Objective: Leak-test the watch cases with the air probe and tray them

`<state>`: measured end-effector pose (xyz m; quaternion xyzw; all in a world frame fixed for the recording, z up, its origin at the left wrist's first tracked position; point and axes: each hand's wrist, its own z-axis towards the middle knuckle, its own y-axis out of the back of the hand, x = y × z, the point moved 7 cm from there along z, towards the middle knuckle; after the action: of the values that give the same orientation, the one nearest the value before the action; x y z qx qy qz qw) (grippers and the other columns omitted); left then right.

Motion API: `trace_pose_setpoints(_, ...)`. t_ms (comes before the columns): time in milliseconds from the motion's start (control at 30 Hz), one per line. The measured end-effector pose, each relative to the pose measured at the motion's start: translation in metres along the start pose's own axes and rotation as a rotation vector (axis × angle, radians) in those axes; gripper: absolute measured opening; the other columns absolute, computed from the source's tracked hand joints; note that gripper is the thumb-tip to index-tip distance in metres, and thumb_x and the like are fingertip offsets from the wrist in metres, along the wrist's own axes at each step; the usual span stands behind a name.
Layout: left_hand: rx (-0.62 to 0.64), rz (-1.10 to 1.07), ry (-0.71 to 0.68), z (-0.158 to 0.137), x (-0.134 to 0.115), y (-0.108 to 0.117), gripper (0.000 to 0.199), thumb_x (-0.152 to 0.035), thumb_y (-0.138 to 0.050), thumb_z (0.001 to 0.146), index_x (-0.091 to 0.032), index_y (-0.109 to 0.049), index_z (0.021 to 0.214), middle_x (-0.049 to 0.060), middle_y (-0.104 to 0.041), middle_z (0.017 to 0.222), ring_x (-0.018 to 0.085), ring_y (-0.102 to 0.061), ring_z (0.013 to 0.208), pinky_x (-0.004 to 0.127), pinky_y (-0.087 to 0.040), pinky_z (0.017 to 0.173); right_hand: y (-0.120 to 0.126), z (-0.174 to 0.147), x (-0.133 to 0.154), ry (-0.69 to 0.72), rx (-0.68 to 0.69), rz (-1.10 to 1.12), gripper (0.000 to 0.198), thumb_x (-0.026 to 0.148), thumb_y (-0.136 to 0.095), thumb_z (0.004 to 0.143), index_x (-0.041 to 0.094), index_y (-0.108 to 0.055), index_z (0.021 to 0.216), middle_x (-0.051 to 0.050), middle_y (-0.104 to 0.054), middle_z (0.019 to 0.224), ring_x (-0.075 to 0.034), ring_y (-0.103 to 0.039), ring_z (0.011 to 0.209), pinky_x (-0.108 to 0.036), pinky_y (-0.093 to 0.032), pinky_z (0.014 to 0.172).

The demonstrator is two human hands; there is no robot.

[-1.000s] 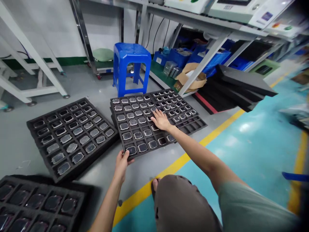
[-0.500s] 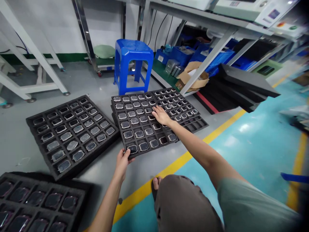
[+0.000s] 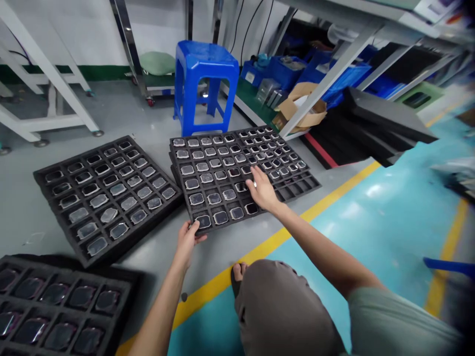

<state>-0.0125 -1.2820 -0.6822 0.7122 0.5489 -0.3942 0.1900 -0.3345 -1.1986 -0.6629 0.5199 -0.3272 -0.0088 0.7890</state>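
Observation:
A black foam tray (image 3: pixel 227 228) holds rows of watch-like square pieces with dark faces and pale rims, one to a pocket. My left hand (image 3: pixel 187 241) grips its near left corner, thumb on top and fingers beneath. Over the pieces toward the tray's right half is my right hand (image 3: pixel 264 192), fingers stretched out and apart. Nothing shows in that hand; whether its fingertips touch the pieces I cannot tell. Beneath this tray lies at least one more, and a lower tray (image 3: pixel 301 189) with bare pockets sticks out at the right.
Left on the floor is another filled tray (image 3: pixel 148 231); a further one (image 3: pixel 128 296) fills the near left corner. A blue stool (image 3: pixel 208 59) stands behind. Table legs, an open cardboard box (image 3: pixel 317 118) and black foam sheets (image 3: pixel 389 116) lie beyond, toward the right.
My right hand has moved right and nearer to me across the tray, with its thumb now spread. My left hand keeps its grip on the corner. The view has shifted slightly.

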Motion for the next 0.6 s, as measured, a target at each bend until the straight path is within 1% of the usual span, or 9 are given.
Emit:
trace_pose_setpoints(67,0.007,0.002,-0.001,0.0,0.0,-0.001,0.026,-0.033,-0.081,0.084,-0.014,-0.069,0.099,0.01,-0.077,0.095,0.019,-0.073,0.072,0.029,-0.064,0.063,-0.001,-0.037,0.038,0.12,0.034,-0.004,0.065,0.048,-0.038,0.107,0.015,-0.037,0.163,-0.018,-0.037,0.169,-0.031,-0.031,0.16,-0.058,-0.029,0.13)
trace_pose_setpoints(100,0.012,0.004,-0.003,0.001,0.0,-0.002,0.028,-0.034,-0.081,0.084,-0.014,-0.07,0.1,0.01,-0.077,0.098,0.019,-0.073,0.073,0.029,-0.064,0.063,-0.005,-0.057,0.063,0.234,0.08,-0.014,0.064,0.044,-0.042,0.107,0.017,-0.036,0.164,-0.017,-0.034,0.171,-0.031,-0.026,0.162,-0.059,-0.028,0.13)
trace_pose_setpoints(167,0.02,0.005,-0.011,0.002,0.0,-0.003,0.032,-0.035,-0.083,0.083,-0.015,-0.071,0.105,0.011,-0.077,0.103,0.019,-0.074,0.075,0.028,-0.063,0.063,-0.021,-0.094,0.11,0.468,0.219,-0.044,0.064,0.041,-0.05,0.105,0.02,-0.037,0.164,-0.015,-0.031,0.173,-0.033,-0.02,0.164,-0.062,-0.026,0.13)
trace_pose_setpoints(200,0.024,0.005,-0.015,0.002,0.0,-0.004,0.034,-0.035,-0.083,0.082,-0.015,-0.072,0.107,0.011,-0.077,0.105,0.019,-0.074,0.076,0.027,-0.062,0.063,-0.029,-0.108,0.128,0.55,0.289,-0.061,0.064,0.04,-0.052,0.104,0.02,-0.039,0.163,-0.016,-0.031,0.172,-0.035,-0.019,0.164,-0.064,-0.026,0.129)
trace_pose_setpoints(267,0.028,0.005,-0.022,0.002,0.0,-0.006,0.036,-0.034,-0.085,0.08,-0.015,-0.072,0.108,0.01,-0.078,0.104,0.018,-0.074,0.078,0.026,-0.062,0.064,-0.041,-0.125,0.151,0.622,0.392,-0.09,0.062,0.039,-0.056,0.103,0.018,-0.043,0.161,-0.018,-0.033,0.171,-0.038,-0.023,0.162,-0.067,-0.027,0.127)
trace_pose_setpoints(333,0.027,0.008,-0.024,0.002,0.0,-0.006,0.036,-0.032,-0.086,0.079,-0.015,-0.072,0.106,0.01,-0.078,0.101,0.018,-0.074,0.077,0.026,-0.062,0.065,-0.047,-0.128,0.159,0.615,0.434,-0.101,0.061,0.038,-0.058,0.103,0.016,-0.046,0.159,-0.02,-0.035,0.169,-0.04,-0.027,0.16,-0.069,-0.029,0.126)
trace_pose_setpoints(433,0.014,0.014,-0.025,0.001,-0.001,-0.006,0.033,-0.03,-0.086,0.08,-0.014,-0.071,0.104,0.01,-0.078,0.097,0.018,-0.074,0.074,0.027,-0.062,0.064,-0.044,-0.126,0.155,0.575,0.435,-0.069,0.062,0.037,-0.06,0.101,0.018,-0.047,0.159,-0.018,-0.035,0.17,-0.038,-0.026,0.161,-0.067,-0.03,0.127)
trace_pose_setpoints(533,0.008,0.019,-0.023,0.001,-0.001,-0.006,0.029,-0.028,-0.083,0.083,-0.013,-0.07,0.105,0.011,-0.078,0.099,0.019,-0.075,0.075,0.026,-0.062,0.062,-0.034,-0.129,0.136,0.505,0.381,-0.025,0.062,0.034,-0.058,0.1,0.022,-0.045,0.16,-0.015,-0.035,0.17,-0.033,-0.025,0.162,-0.064,-0.031,0.128)
trace_pose_setpoints(600,0.013,0.022,-0.019,0.001,-0.001,-0.006,0.027,-0.027,-0.082,0.084,-0.014,-0.07,0.105,0.011,-0.078,0.102,0.018,-0.075,0.076,0.026,-0.062,0.063,-0.026,-0.131,0.114,0.385,0.307,-0.03,0.064,0.032,-0.056,0.1,0.023,-0.042,0.162,-0.015,-0.034,0.171,-0.033,-0.023,0.163,-0.065,-0.03,0.128)
